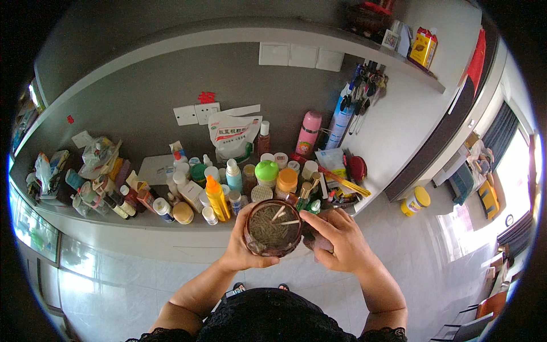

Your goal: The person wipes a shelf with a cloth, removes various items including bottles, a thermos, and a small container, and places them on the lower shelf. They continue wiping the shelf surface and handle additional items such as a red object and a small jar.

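Observation:
My left hand (238, 251) is closed round the left side of a round brown glass bowl (274, 252), with the thumb along its near wall. Dull grey-brown bits fill the bowl, and a few short pale sticks (278, 213) lie on top. On the other side, my right hand (345, 242) has a crumpled dark greyish cloth (313, 238) bunched under its fingers. Its index finger reaches to the bowl's right rim. The bowl is held in front of the shelf edge, just short of the crowded bottles.
A shelf (151, 227) carries several bottles and jars, among them a yellow bottle (216, 199), a green-lidded jar (266, 171) and a pink flask (308, 134). Keys (367, 82) hang at the right. A yellow bucket (416, 201) stands on the floor. Above runs an upper shelf (228, 35).

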Demonstrator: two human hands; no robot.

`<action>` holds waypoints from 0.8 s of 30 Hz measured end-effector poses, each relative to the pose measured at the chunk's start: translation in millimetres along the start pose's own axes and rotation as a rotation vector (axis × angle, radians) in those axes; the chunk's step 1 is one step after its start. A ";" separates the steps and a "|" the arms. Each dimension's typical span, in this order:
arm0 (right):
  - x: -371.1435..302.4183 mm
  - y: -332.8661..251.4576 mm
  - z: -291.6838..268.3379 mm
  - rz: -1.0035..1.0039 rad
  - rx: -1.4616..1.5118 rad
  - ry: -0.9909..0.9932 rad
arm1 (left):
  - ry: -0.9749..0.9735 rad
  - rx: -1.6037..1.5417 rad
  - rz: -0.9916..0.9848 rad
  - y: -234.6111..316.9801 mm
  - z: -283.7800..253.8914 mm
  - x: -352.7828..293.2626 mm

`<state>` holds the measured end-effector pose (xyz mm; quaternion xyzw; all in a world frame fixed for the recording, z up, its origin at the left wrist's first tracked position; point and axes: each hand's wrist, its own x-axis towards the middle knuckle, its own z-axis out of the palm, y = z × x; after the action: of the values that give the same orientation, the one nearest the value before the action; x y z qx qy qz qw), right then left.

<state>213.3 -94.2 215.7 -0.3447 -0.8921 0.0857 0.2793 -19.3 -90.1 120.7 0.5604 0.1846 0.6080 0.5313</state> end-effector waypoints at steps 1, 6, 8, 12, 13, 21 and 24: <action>0.3 2.1 1.5 0.002 0.004 -0.008 | -0.011 -0.012 -0.014 0.8 0.9 -0.1; 1.9 -0.7 6.6 0.029 -0.042 -0.039 | -0.008 -0.053 -0.075 0.4 1.3 -2.0; -0.5 -4.3 8.6 0.025 -0.066 -0.023 | 0.026 -0.053 -0.083 -2.5 1.4 -4.6; -7.7 -14.3 11.1 0.055 -0.089 -0.041 | 0.111 0.004 -0.026 -6.8 -0.4 -4.4; -7.4 -17.5 11.2 0.022 -0.079 -0.045 | 0.116 0.011 -0.012 -10.0 -2.7 -4.2; -6.8 -17.7 12.4 0.008 -0.033 -0.026 | 0.164 0.197 0.136 -9.4 4.6 -1.5; -4.3 -23.2 17.0 0.051 -0.028 -0.042 | 0.190 0.242 0.161 -10.6 6.9 -1.6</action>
<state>193.3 -113.6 207.7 -0.3692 -0.8898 0.0873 0.2535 -8.9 -90.1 113.4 0.5733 0.2603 0.6722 0.3895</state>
